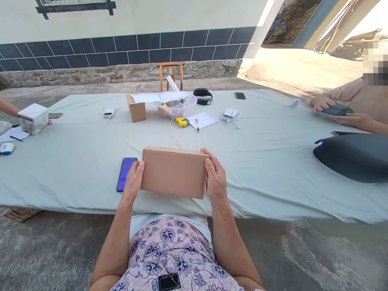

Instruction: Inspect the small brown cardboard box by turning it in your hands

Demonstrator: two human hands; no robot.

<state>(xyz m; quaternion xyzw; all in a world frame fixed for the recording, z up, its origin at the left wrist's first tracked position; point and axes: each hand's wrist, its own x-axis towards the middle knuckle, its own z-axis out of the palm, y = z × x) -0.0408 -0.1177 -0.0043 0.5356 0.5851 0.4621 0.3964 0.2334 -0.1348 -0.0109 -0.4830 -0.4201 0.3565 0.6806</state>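
A plain brown cardboard box (174,173) is held between my two hands over the near edge of the table. My left hand (133,181) grips its left end, thumb on the front face. At the right end, my right hand (216,176) wraps the side, with its thumb in front and fingers behind. The box looks closed and slightly tilted. Beside my left hand lies a phone (125,173) with a lit purple screen, partly covered by that hand.
A cloth-covered table (260,178) spreads ahead. Farther back are a purple basket (176,111), a yellow tape measure (181,122), a paper sheet (206,120) and another cardboard box (138,110). A black bag (351,157) lies right, near another person's hands (339,113). Left stands a white box (34,118).
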